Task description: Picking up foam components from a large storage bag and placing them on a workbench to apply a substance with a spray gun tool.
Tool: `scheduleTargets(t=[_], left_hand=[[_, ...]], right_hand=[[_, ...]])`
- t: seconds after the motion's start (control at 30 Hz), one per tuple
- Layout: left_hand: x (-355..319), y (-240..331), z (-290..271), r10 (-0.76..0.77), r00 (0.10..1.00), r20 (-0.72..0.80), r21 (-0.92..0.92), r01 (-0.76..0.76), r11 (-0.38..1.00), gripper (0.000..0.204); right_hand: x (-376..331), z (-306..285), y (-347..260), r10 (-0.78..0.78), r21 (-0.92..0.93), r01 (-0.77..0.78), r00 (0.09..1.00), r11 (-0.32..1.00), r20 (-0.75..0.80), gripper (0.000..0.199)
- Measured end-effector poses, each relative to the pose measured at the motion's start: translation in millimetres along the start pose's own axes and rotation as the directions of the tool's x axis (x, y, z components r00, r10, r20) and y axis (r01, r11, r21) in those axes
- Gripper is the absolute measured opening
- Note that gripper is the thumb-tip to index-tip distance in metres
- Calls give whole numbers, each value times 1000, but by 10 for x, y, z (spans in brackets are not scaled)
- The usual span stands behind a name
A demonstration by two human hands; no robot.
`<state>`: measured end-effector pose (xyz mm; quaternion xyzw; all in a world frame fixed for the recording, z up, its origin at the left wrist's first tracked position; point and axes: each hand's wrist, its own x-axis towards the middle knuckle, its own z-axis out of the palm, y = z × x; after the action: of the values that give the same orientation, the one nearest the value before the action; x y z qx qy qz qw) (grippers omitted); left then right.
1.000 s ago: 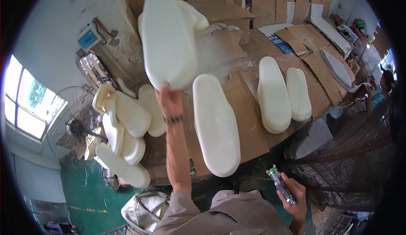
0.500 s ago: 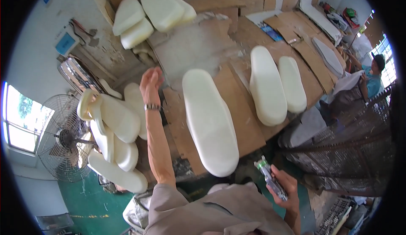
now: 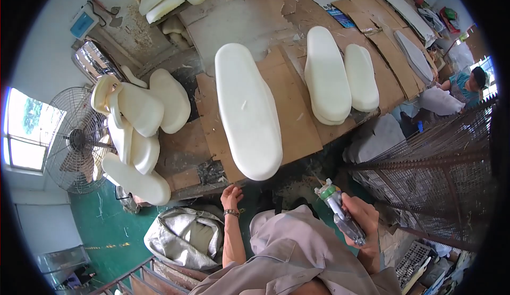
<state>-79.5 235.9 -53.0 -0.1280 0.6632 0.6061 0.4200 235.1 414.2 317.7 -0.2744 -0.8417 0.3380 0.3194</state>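
A long pale foam pad [image 3: 248, 114] with rounded ends lies on the cardboard-covered table in front of me, its near end at the table's edge. A small whitish scrap or mark shows on its top. My right hand [image 3: 361, 218], right of my lap, is wrapped round a hand tool [image 3: 336, 202] with a grey body, a green collar and a thin tip pointing up and left. Its exact kind is unclear. My left hand [image 3: 232, 196] hangs low by the table's front edge, left of the pad's near end. Its fingers are loosely bent and apart, holding nothing visible.
Two more foam pads [image 3: 328, 77] lie to the right. Several foam pieces [image 3: 141, 109] pile up at the left beside a caged fan [image 3: 78, 138]. A silvery sack [image 3: 183, 239] stands below. A rusty mesh rack [image 3: 425, 183] is on the right; a person [image 3: 467, 87] works beyond it.
My left hand has come back from over the table's left side to near its front edge. The view has tilted down, and the tool in my right hand has turned slightly.
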Motion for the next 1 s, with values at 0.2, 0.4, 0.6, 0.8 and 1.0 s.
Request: scheduleTargets(t=[0.2, 0.4, 0.6, 0.8, 1.0], left_hand=[[-619, 817, 964, 890, 447, 85, 454, -813, 365, 18], [-130, 2025, 2206, 953, 26, 302, 542, -827, -149, 27], [162, 2115, 2549, 951, 153, 270, 646, -761, -61, 12], [219, 2071, 2388, 944, 37, 328, 764, -599, -242, 13], [171, 2003, 2688, 877, 14, 480, 685, -630, -365, 12]], right_hand=[[-393, -228, 66, 43, -13, -44, 998, 999, -52, 47], [-718, -249, 57, 123, 20, -121, 987, 992, -100, 52], [-884, -264, 19, 160, 32, -158, 984, 987, -76, 56], [-898, -215, -43, 157, 66, -155, 987, 986, -35, 55], [-1043, -225, 42, 191, 45, -189, 981, 981, -47, 55]])
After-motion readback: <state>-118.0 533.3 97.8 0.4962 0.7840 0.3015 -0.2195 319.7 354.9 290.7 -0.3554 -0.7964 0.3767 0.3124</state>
